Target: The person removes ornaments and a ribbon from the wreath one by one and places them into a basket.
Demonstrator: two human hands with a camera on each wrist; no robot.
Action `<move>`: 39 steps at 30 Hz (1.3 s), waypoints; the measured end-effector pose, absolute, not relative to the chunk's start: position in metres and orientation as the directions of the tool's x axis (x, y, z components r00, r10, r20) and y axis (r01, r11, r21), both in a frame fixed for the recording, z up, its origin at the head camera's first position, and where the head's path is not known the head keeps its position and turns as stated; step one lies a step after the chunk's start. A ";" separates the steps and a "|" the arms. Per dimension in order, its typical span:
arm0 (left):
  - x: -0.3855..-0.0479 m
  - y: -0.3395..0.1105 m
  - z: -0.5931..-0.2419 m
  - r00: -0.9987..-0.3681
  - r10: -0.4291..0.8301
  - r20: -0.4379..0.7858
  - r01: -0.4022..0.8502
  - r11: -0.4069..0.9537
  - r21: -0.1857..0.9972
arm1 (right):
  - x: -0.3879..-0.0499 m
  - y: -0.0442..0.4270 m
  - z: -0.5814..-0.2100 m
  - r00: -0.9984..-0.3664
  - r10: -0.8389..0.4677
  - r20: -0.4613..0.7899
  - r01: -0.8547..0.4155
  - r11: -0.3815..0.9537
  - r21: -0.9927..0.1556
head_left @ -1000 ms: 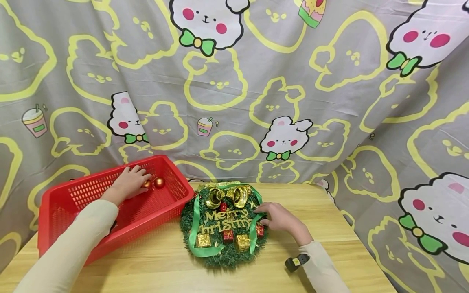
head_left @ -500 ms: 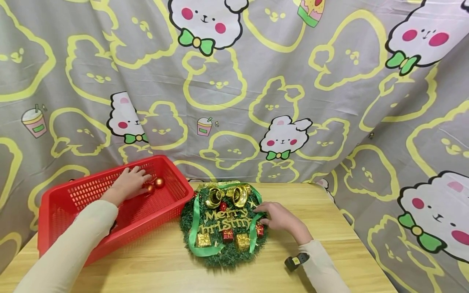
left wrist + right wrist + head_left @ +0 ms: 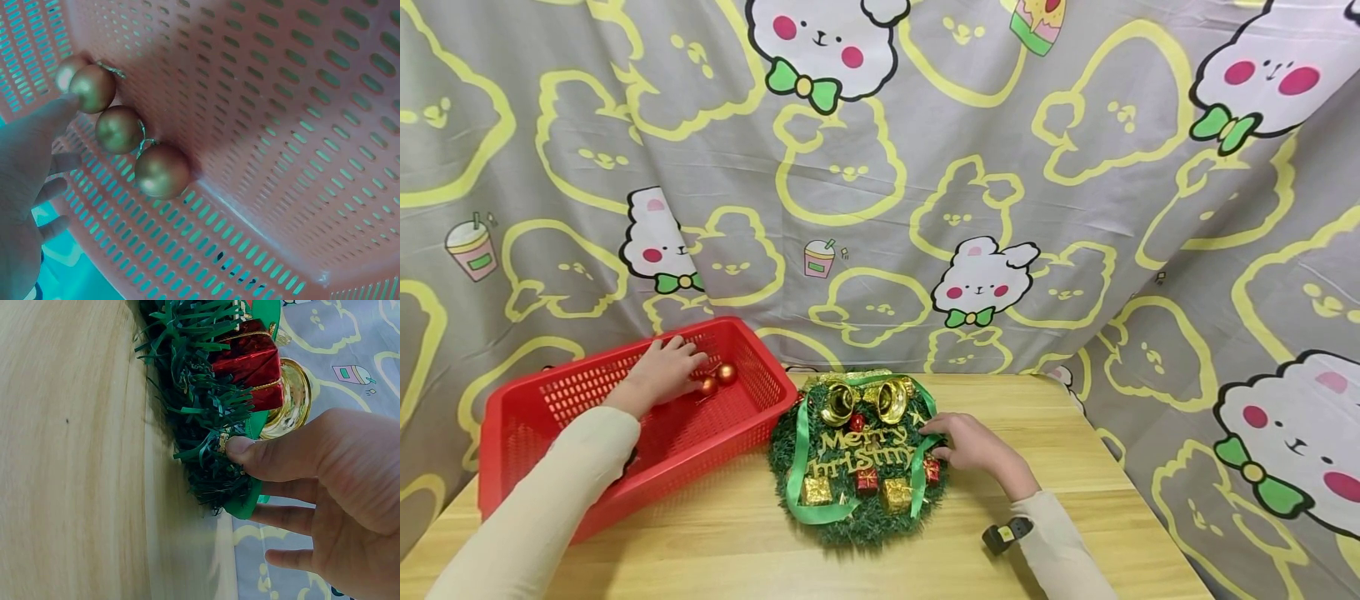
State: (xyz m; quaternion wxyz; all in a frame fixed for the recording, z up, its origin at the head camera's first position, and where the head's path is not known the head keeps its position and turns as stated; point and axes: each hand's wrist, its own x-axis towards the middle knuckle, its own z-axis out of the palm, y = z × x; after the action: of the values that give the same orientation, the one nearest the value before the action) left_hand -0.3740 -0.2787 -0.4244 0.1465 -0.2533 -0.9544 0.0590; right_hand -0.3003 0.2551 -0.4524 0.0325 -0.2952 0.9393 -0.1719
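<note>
In the head view my left hand [image 3: 664, 372] reaches into the red plastic basket [image 3: 763, 404], its fingers loosely spread. Several gold Christmas baubles [image 3: 162, 170] lie in the basket, some with thin cord loops. In the left wrist view, the tip of one digit touches or nearly touches a bauble [image 3: 92, 89]. My right hand [image 3: 977, 450] holds the right edge of a green Christmas wreath [image 3: 857, 529] lying on the table. Its thumb presses the tinsel [image 3: 206, 456], with the other fingers beyond the green ribbon [image 3: 244, 503]; their tips are partly hidden.
Gold bells [image 3: 891, 402], gift boxes [image 3: 895, 497] and gold lettering [image 3: 863, 458] decorate the wreath. The basket stands at the left of the wooden table [image 3: 760, 550], close to the wreath. Behind hangs a patterned curtain [image 3: 880, 208].
A gold bauble near my left fingers has shifted slightly right and down, against another bauble. My left hand has drawn back a little to the left. The right hand stays in place.
</note>
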 end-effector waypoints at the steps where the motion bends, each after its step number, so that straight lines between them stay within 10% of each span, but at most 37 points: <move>1: -0.374 -0.279 -0.423 -0.833 0.497 0.245 0.463 0.867 -0.183 | -0.300 0.255 -0.452 -0.823 -0.566 0.041 -0.544 0.766 -0.343; 39: -0.363 -0.247 -0.375 -0.829 0.453 0.327 0.473 0.881 -0.019 | -0.300 0.255 -0.452 -0.827 -0.561 0.034 -0.534 0.764 -0.362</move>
State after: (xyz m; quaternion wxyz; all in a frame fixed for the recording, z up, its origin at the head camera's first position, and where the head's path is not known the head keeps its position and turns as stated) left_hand -0.3628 -0.2475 -0.3753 0.1630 -0.2423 -0.9559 -0.0312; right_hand -0.2999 0.2550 -0.4519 0.0382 -0.2917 0.9385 -0.1808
